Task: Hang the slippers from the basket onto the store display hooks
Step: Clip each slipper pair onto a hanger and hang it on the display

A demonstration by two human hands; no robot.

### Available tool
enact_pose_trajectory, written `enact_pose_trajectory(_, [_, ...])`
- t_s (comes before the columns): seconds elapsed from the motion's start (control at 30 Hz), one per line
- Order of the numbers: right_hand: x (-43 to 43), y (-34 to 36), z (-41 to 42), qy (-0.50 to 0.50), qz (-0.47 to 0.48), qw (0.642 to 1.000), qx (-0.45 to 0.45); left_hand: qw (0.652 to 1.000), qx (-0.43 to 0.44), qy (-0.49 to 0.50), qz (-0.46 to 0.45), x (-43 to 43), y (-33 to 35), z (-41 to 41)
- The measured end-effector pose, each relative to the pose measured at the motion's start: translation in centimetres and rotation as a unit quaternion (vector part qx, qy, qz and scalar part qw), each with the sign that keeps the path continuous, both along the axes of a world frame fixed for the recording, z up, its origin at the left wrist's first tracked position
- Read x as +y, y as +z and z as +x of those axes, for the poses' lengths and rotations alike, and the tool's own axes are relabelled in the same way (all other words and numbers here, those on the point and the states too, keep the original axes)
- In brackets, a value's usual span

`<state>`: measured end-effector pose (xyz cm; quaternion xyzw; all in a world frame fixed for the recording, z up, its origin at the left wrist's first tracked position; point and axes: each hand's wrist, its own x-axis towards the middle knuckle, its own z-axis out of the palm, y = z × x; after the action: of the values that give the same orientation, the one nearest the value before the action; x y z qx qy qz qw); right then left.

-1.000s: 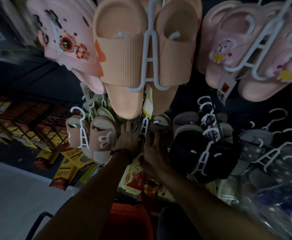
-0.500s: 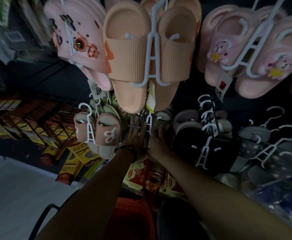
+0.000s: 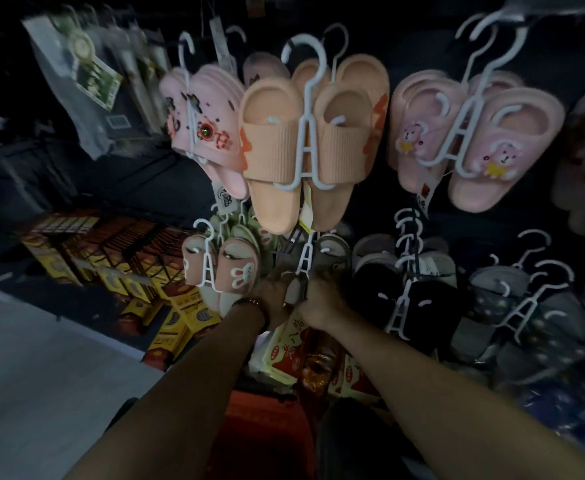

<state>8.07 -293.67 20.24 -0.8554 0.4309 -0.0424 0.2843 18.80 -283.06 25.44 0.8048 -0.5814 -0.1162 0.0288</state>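
Observation:
A grey slipper pair (image 3: 332,249) on a white hanger (image 3: 306,258) hangs in the lower row of the display, below an orange pair (image 3: 273,147). My left hand (image 3: 272,292) grips the pair's lower left end and my right hand (image 3: 320,299) grips its lower right end. The two hands sit close together, and the slippers' lower part is hidden behind them. The scene is dim. A red basket (image 3: 266,431) stands low between my forearms, its contents too dark to make out.
Pink clogs (image 3: 211,112) and pink bear slippers (image 3: 505,143) hang in the top row. Pink bunny slippers (image 3: 239,268) hang at lower left, with black slippers (image 3: 422,306) and dotted grey ones (image 3: 533,306) at lower right. Yellow boxes (image 3: 180,317) line the floor (image 3: 41,375).
The view has tilted up, showing the hanger hooks of the top row. My hands have stayed at the grey pair; their fingers went from flat against it to curled round its lower end.

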Motion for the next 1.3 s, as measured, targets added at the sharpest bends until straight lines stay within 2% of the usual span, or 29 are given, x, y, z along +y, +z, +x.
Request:
enact_pose_trajectory(0.07, [2.7, 4.3, -1.8, 0.030, 0.006, 0.999, -0.009, 1.000, 0.011, 0.021, -0.012, 1.6, 1.1, 0.0])
enact_pose_trajectory(0.17, [4.9, 6.7, -2.7, 0.068, -0.039, 0.997, -0.020, 0.998, 0.028, 0.059, -0.026, 4.2, 2.3, 0.5])
enact_pose_trajectory(0.33, [7.3, 7.3, -0.7, 0.155, -0.092, 0.984, -0.014, 0.990, 0.040, 0.109, -0.082, 8.3, 2.7, 2.7])
enact_pose_trajectory(0.5, [8.6, 6.6, 2.9, 0.209, -0.150, 0.966, -0.035, 0.974, 0.098, 0.148, -0.139, 10.1, 1.1, 6.8])
enact_pose_trajectory(0.6, [8.0, 5.9, 6.3, 0.217, -0.155, 0.962, -0.056, 0.940, 0.191, 0.177, -0.220, 9.1, 0.6, 8.7])
enact_pose_trajectory(0.7, [6.2, 5.1, 9.9, 0.235, -0.226, 0.942, -0.077, 0.890, 0.305, 0.150, -0.304, 6.8, 0.0, 9.2])
enact_pose_trajectory(0.77, [4.1, 4.7, 11.9, 0.235, -0.268, 0.931, -0.078, 0.869, 0.326, 0.138, -0.346, 4.8, -1.0, 9.7])
enact_pose_trajectory(0.83, [2.0, 4.2, 13.3, 0.229, -0.302, 0.920, -0.101, 0.851, 0.313, 0.129, -0.402, 3.0, -2.1, 10.1])
enact_pose_trajectory(0.9, [-0.1, 3.5, 14.2, 0.223, -0.295, 0.919, -0.138, 0.849, 0.295, 0.112, -0.425, 1.3, -3.4, 10.9])
enact_pose_trajectory(1.0, [-2.7, 2.7, 15.1, 0.261, -0.274, 0.906, -0.191, 0.886, 0.159, 0.103, -0.423, -0.6, -3.9, 11.4])
enact_pose_trajectory(1.17, [-4.5, 2.4, 16.7, 0.294, -0.245, 0.896, -0.227, 0.906, 0.063, 0.151, -0.391, -2.6, -5.1, 13.2])
enact_pose_trajectory(1.3, [-4.6, 1.8, 17.7, 0.355, -0.246, 0.880, -0.200, 0.929, 0.006, 0.155, -0.336, -4.3, -6.7, 16.1])
